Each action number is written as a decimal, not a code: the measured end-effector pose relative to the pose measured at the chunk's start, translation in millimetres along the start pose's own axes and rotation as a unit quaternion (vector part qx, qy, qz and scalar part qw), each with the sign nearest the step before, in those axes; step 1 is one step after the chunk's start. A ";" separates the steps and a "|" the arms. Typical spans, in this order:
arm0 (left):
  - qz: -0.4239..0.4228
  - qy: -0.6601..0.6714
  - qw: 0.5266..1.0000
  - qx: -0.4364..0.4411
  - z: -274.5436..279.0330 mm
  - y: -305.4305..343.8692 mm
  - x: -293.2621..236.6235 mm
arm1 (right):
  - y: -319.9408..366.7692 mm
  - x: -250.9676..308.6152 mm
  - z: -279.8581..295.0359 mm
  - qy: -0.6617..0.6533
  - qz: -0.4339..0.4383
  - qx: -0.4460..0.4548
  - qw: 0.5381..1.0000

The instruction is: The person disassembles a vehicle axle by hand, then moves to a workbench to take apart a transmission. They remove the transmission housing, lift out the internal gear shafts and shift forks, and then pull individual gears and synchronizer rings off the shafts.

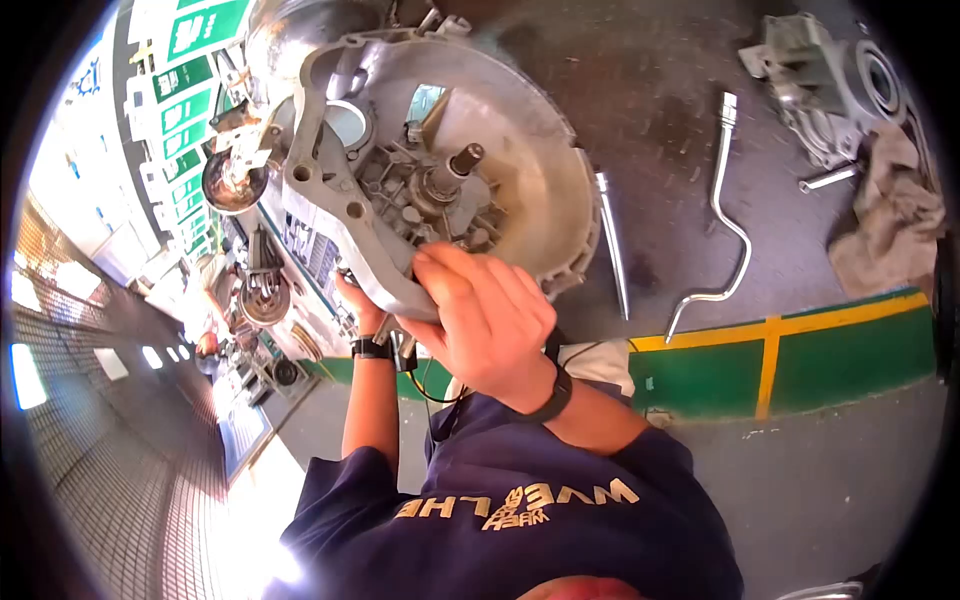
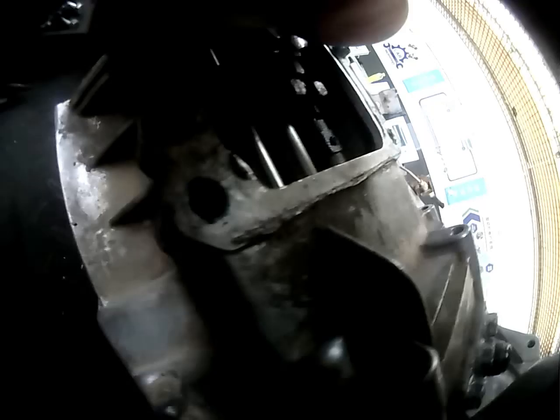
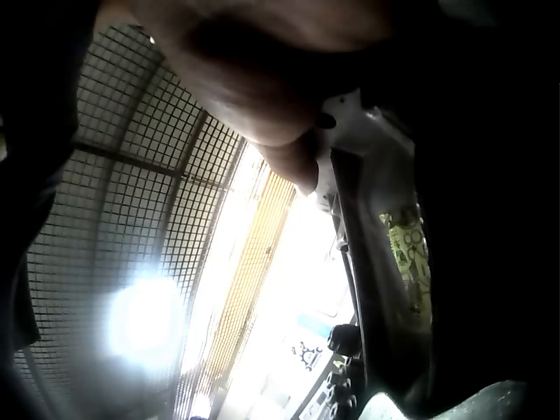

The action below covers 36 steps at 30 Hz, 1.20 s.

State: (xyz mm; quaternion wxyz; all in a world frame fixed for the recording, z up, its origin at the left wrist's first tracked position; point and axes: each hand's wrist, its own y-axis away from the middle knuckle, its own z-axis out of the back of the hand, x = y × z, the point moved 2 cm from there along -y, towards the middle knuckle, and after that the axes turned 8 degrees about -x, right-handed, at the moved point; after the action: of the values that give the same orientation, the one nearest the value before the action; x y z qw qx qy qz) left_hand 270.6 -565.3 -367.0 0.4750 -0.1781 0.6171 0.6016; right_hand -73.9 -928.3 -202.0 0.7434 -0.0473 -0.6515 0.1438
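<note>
A large grey metal gear housing (image 1: 525, 170) stands tilted, its bell-shaped opening facing up, with a splined shaft (image 1: 465, 160) at its centre. My right hand (image 1: 485, 315) grips the near rim, fingers over the edge; in the right wrist view that hand (image 3: 262, 87) lies against the housing (image 3: 385, 175). My left hand (image 1: 362, 308) is at the housing's outer left side, partly hidden behind the flange. In the left wrist view a finger (image 2: 363, 19) is over the housing's outer wall (image 2: 376, 210), which has a rectangular opening; the other fingers are dark or hidden.
On the dark tabletop (image 1: 660, 130) right of the housing lie a straight bar (image 1: 613, 245), a bent speed wrench (image 1: 722, 200), a smaller casting (image 1: 815, 90), a short tool (image 1: 828, 180) and a brown cloth (image 1: 885, 225). Other metal parts (image 1: 263, 290) stand at the left.
</note>
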 end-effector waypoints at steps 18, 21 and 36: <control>-0.300 -0.535 0.788 -0.055 -34.1 66.6 -50.1 | 12.0 3.6 -10.5 0.141 -0.045 0.001 0.989; -0.402 -0.561 0.723 0.026 -38.1 45.5 -74.8 | 7.5 19.8 -18.5 0.152 -0.064 -0.032 0.986; -0.181 -0.599 0.735 0.262 -41.5 -24.3 -72.6 | -6.4 30.0 -29.9 0.207 -0.026 -0.064 0.976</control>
State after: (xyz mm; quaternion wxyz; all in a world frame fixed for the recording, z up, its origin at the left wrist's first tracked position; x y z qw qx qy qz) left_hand 309.7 -633.9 -330.0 0.8742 0.2417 0.2945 0.3011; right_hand -40.3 -922.6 -176.2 0.8609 -0.1063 -0.4927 0.0695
